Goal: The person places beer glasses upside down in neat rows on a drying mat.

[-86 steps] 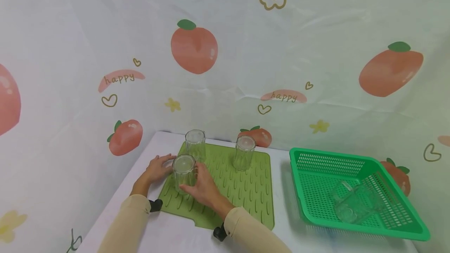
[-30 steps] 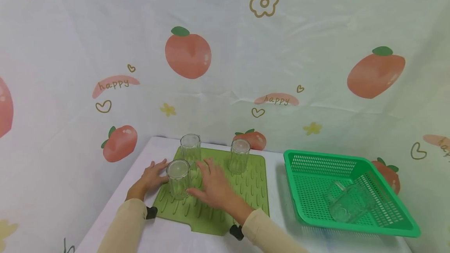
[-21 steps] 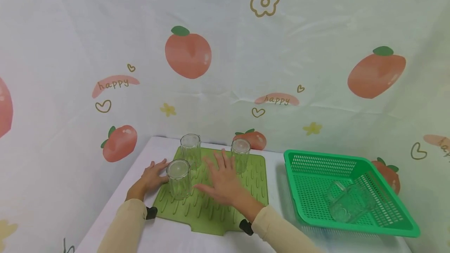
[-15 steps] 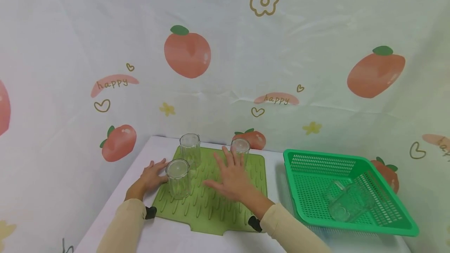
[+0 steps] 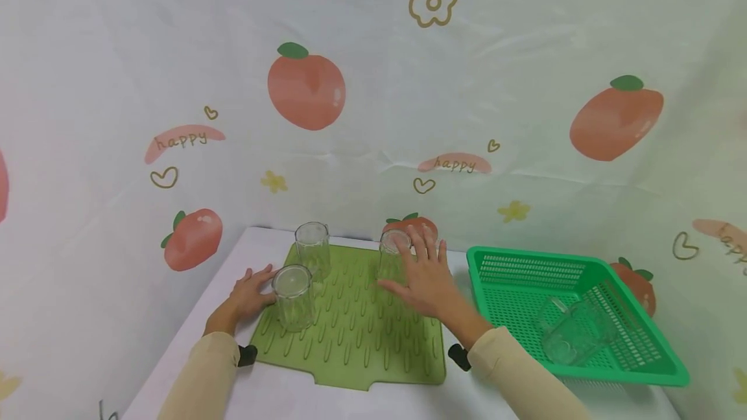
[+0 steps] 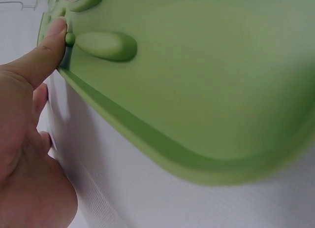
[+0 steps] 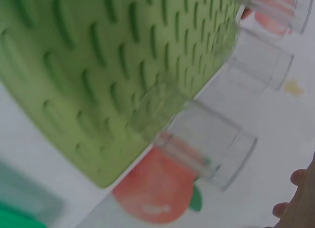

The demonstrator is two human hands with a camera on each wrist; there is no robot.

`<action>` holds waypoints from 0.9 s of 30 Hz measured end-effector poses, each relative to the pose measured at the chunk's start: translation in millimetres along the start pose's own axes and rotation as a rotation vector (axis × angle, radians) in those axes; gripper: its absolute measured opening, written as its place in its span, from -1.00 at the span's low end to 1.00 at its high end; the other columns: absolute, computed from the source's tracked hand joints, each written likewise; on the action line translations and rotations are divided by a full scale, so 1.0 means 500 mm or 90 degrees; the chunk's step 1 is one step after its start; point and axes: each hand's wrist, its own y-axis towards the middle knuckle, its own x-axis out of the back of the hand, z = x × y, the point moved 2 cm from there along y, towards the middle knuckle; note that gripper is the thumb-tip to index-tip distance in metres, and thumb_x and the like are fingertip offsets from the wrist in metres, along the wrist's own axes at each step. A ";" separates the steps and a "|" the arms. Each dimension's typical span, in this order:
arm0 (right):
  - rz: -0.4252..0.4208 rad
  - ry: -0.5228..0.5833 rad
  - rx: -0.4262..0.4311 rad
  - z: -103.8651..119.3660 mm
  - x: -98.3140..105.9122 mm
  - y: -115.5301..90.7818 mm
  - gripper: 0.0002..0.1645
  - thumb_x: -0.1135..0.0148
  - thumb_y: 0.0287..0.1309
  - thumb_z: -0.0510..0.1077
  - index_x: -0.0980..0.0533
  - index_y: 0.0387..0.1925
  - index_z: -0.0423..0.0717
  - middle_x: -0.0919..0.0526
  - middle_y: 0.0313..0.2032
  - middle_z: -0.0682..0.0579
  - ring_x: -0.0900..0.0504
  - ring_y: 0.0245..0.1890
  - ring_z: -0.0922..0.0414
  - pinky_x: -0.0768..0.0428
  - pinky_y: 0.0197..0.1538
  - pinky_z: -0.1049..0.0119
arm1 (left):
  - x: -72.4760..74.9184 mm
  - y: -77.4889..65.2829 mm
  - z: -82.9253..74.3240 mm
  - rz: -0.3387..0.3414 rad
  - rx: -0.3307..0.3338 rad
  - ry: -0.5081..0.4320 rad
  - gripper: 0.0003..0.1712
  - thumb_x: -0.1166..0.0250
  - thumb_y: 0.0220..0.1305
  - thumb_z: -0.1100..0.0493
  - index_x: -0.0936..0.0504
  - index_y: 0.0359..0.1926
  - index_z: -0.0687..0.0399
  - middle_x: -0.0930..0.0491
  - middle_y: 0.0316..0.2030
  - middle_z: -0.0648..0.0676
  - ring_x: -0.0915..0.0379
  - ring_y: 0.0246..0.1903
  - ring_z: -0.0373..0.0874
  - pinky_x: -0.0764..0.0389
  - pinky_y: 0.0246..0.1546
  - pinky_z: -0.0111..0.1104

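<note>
We steady the green drying mat at lower centre with our left hand flat on its edge, while our right hand, fingers spread and empty, hovers beside the far upturned glass.

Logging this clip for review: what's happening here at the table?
A person's left hand rests on the left edge of a green ridged drying mat. The right hand, fingers spread, hovers by the back right glass. Three clear glasses stand upside down on the mat. Another clear glass cup lies in the green basket.
</note>
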 end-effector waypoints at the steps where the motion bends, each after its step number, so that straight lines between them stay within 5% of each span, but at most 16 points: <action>1: 0.001 0.001 -0.007 -0.009 0.002 -0.001 0.15 -0.11 0.24 0.52 -0.03 0.62 0.04 0.07 0.63 -0.19 0.19 0.65 -0.27 0.08 0.52 -0.47 | 0.000 0.000 0.000 -0.001 -0.001 0.000 -0.23 -0.33 0.26 0.11 -0.36 0.46 0.21 -0.11 0.55 0.35 0.31 0.50 0.63 0.18 0.35 0.56; 11: -0.009 -0.021 -0.049 -0.112 0.042 -0.024 0.14 -0.16 0.27 0.45 0.01 0.62 0.00 0.05 0.61 -0.27 0.12 0.61 -0.37 0.06 0.47 -0.55 | 0.000 0.002 0.006 0.004 0.010 0.000 -0.21 -0.33 0.25 0.11 -0.35 0.47 0.19 -0.09 0.56 0.33 0.32 0.51 0.60 0.17 0.34 0.57; 27: 0.045 -0.018 -0.150 -0.268 0.110 -0.106 0.12 -0.05 0.34 0.46 0.04 0.61 -0.10 0.14 0.59 -0.35 0.19 0.57 -0.45 0.17 0.40 -0.62 | -0.001 0.000 0.006 -0.003 -0.012 0.009 -0.21 -0.31 0.22 0.13 -0.36 0.46 0.22 -0.12 0.53 0.38 0.30 0.49 0.64 0.19 0.38 0.52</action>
